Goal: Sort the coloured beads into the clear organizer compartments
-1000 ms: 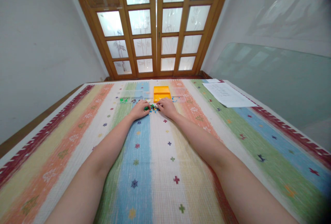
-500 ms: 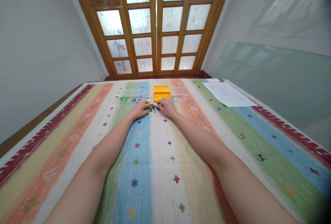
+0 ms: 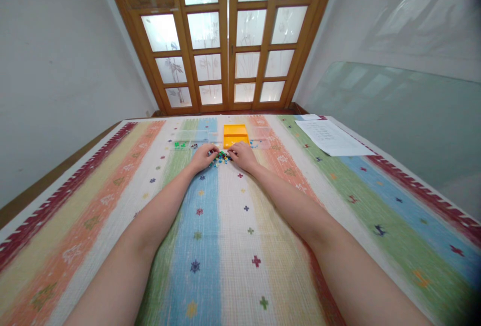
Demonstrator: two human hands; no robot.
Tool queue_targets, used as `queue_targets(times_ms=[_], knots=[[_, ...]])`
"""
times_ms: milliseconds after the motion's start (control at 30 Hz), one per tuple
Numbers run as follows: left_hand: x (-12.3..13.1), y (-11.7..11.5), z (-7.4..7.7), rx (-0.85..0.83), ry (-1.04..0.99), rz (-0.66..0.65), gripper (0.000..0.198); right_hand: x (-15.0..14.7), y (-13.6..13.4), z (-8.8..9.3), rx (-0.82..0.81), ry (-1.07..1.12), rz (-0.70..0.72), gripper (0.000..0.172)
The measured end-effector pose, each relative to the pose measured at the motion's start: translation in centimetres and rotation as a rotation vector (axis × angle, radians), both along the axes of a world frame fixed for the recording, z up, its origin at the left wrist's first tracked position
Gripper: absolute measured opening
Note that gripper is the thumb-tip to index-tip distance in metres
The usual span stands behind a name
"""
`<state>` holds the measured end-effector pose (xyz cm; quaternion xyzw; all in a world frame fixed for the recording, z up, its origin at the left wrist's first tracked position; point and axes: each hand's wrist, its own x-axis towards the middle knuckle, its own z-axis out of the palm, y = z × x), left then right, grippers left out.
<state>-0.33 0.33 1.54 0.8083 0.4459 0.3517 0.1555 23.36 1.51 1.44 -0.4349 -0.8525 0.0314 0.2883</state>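
Observation:
A small heap of tiny coloured pieces, green, blue, yellow and dark, lies on the striped cloth between my hands. At its left edge is my left hand, thumb and fingertips drawn together; anything between them is too small to name. My right hand rests at the right side of the heap with its fingers curled and bunched, and what they may hold is hidden. Just behind sits an open yellow box, its front partly covered by my right hand. Green pieces and dark pieces lie in a clear tray to the left.
Another clear tray with a few blue bits lies right of the yellow box. Printed sheets rest on the striped tablecloth at the far right. Beyond the table stand wooden glazed doors; a glass panel leans at the right wall.
My left hand has drawn slightly up and back from the heap, its fingers closer together, showing more of the pieces. My right hand has hardly moved.

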Motion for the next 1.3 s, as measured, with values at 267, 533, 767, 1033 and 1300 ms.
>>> queue_targets(times_ms=[267,533,767,1033,1300], knots=[[-0.3,1.1,-1.1,-0.063,-0.317,0.178,0.013,0.0,0.0,0.0,-0.022,-0.004,-0.001,0.020],[-0.5,1.7,-1.3,-0.224,-0.575,0.226,0.022,0.1,0.1,-0.2,-0.004,-0.011,0.004,0.019],[-0.5,1.9,-1.8,-0.262,-0.596,0.179,0.049,0.1,-0.1,0.1,-0.016,-0.019,0.004,0.019],[-0.5,1.7,-1.8,-0.267,-0.529,0.180,0.057,0.0,0.1,-0.1,-0.011,-0.014,0.010,0.019],[-0.7,1.0,-1.0,-0.069,-0.173,0.281,0.033,0.1,-0.1,0.1,-0.018,-0.014,0.008,0.021]])
